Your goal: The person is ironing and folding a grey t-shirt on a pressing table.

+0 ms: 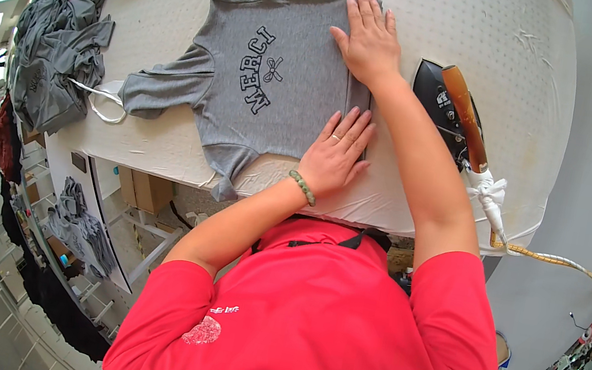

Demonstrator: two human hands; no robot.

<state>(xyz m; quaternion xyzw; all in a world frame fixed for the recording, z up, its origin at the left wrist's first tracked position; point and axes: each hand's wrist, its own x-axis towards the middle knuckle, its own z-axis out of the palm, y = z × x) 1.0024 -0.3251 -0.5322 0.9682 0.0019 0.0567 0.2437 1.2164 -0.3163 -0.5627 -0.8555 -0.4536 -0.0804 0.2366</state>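
Observation:
A grey hooded sweatshirt with dark lettering and a small bow design lies spread on the white padded ironing table. Its hem end is toward the right. My left hand, with a ring and a beaded bracelet, rests flat on the near corner of that hem, fingers apart. On the far corner of the same hem lies my right hand, palm down and fingers stretched out. Just right of my right forearm sits a black iron with a brown handle, touched by neither hand.
A heap of dark grey garments lies at the table's left edge, beside a white cord loop. White cloth wraps the iron's cord, which runs off to the right. Below left, more grey garments and a cardboard box show.

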